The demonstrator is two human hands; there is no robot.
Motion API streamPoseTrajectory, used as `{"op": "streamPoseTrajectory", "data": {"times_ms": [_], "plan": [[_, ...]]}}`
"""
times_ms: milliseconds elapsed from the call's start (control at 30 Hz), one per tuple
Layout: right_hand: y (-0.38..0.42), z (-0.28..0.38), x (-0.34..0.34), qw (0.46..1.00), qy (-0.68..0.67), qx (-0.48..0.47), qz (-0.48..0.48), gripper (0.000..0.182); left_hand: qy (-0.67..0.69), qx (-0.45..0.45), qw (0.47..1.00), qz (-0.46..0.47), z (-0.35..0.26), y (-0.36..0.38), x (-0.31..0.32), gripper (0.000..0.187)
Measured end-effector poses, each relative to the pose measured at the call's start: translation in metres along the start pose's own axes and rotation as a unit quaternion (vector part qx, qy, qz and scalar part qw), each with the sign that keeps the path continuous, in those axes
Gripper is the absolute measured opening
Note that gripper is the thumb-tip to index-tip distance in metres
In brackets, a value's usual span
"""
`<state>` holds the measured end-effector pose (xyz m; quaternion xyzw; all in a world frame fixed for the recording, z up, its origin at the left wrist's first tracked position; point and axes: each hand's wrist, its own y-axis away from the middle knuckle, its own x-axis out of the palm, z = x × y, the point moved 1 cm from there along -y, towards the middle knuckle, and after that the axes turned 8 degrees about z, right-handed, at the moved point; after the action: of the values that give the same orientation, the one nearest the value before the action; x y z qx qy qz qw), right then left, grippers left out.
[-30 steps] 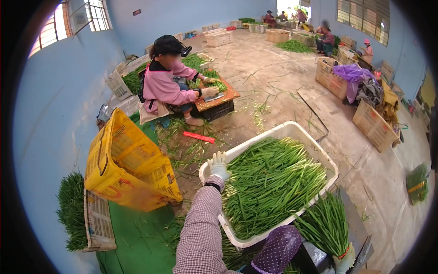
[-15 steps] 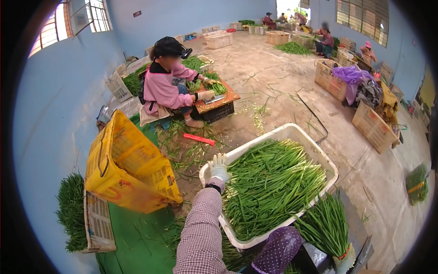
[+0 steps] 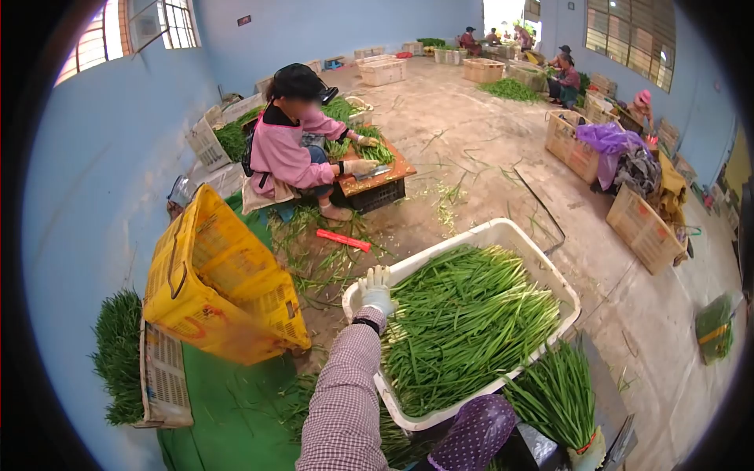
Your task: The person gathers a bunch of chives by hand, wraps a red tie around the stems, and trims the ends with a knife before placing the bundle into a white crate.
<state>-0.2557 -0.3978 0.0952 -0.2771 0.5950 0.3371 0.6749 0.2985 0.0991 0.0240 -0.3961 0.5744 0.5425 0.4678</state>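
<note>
Left hand (image 3: pixel 377 291), gloved, lies open with its fingers spread on the near-left rim of the white tub (image 3: pixel 512 235), pressing rather than grasping. Right hand (image 3: pixel 591 454), gloved too and cut by the bottom edge of the view, looks closed around the stem ends of a green bundle (image 3: pixel 556 392), right below a red band (image 3: pixel 587 442). That bundle sits just outside the tub, its leaf tips fanning against the rim, while a thick bed of loose greens (image 3: pixel 463 337) fills the tub, pale ends to the right.

Where's the danger? Lean too hard on that 1 rim and the tub could tip or slide, spilling stalks. The red band sits low, so a loose wrap or a rough tug could let the bundle splay; dragging its tips over the rim could bend or snap leaves. The purple dotted knee (image 3: pixel 475 432) is right up by the tub's near edge, and a bump there might jolt it.

Now the writing: the yellow crate (image 3: pixel 236 314) carries a reddish print, too blurred to read. A small dark plaque (image 3: pixel 244 20) hangs on the blue wall, too tiny to make out. Legible brands: 0.
</note>
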Motion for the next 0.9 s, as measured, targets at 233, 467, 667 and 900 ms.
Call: {"op": "streamPoseTrajectory", "data": {"times_ms": [233,467,667,900], "plan": [[0.007,-0.004,0.001,1.0,0.016,-0.014,-0.012,0.099,0.023,0.015,0.999,0.018,0.004,-0.004,0.005,0.122],[0.006,-0.014,-0.006,0.999,0.031,-0.011,0.006,0.101,0.013,0.006,1.0,0.014,0.003,-0.006,0.01,0.122],[0.0,-0.007,-0.009,1.0,0.023,-0.007,0.012,0.099,0.015,0.009,1.0,0.016,0.005,-0.006,0.013,0.122],[-0.008,0.004,-0.003,0.998,0.029,-0.045,0.019,0.099,0.016,0.008,1.0,0.015,0.008,-0.011,0.021,0.124]]}}
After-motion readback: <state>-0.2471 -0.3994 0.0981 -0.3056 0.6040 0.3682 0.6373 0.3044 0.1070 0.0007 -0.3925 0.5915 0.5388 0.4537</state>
